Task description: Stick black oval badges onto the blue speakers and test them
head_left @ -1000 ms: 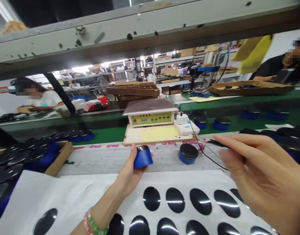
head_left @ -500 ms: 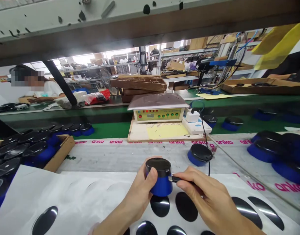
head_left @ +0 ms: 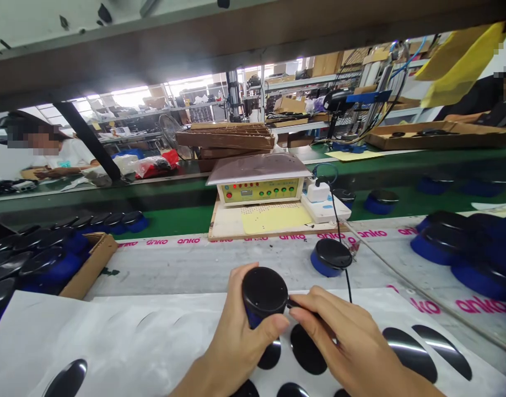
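Observation:
My left hand [head_left: 240, 325] is wrapped round a small round device [head_left: 264, 289] with a glossy black top and blue side, its top tilted toward me. At its right side, my right hand [head_left: 339, 328] pinches a black cable plug [head_left: 293, 303] against the device. Whether the plug sits fully in the socket is hidden. Below both hands lies a white sheet [head_left: 154, 325] bearing several black discs [head_left: 308, 348]. Another black-and-blue device [head_left: 330, 257] stands just beyond my right hand, beside the black cable [head_left: 348, 285].
A control box [head_left: 259, 187] with buttons stands on a board, next to a white power strip [head_left: 327, 209]. More devices fill a cardboard tray [head_left: 100, 259] at left and cluster at right [head_left: 443, 237]. A metal shelf beam [head_left: 236, 49] crosses overhead. A person [head_left: 66, 149] sits far left.
My left hand has tipped the device so its top faces me more, and its thumb has moved down to the front. The plug stays at the device's right side. The view has shifted slightly.

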`<state>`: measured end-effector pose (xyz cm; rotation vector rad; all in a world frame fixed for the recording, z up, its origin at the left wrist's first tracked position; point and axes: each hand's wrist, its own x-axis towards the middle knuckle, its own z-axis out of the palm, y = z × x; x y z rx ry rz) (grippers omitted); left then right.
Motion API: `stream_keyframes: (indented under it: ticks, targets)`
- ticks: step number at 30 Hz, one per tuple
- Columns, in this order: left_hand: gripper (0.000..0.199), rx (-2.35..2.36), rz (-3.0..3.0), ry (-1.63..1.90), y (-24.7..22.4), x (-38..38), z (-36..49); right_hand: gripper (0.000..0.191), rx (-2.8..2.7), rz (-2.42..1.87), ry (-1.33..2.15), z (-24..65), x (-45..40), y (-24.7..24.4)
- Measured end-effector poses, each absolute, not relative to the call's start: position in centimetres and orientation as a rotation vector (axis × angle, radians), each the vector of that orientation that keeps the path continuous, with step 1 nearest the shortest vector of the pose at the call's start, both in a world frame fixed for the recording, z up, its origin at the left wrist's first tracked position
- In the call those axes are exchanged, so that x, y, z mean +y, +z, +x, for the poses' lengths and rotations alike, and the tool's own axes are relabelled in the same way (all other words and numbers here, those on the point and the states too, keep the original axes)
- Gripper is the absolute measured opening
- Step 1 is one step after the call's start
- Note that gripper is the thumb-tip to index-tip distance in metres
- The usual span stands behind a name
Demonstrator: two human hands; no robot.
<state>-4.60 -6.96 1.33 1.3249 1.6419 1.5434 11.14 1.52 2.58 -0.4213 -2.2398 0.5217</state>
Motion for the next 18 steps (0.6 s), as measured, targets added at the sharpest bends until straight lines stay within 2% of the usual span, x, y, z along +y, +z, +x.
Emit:
stream_keyframes:
  ticks: [5,8,11,18]
  targets:
    - [0.075,1.899,2.156,1.517,1.0,-6.9,-5.7,0.016,-2.394,-0.469,0.893,10.8,2.5,1.8]
    - [0.060,1.862,2.543,1.600,0.7,-6.9,-5.8,0.019,-2.393,-0.400,0.837,10.9,2.6,1.3]
    - [0.040,1.837,2.768,1.494,1.0,-7.0,-5.8,0.020,-2.419,-0.361,0.747,10.9,2.6,0.6]
    - [0.023,1.678,2.893,1.512,2.7,-6.8,-5.8,0.017,-2.417,-0.291,0.706,10.9,2.7,0.0]
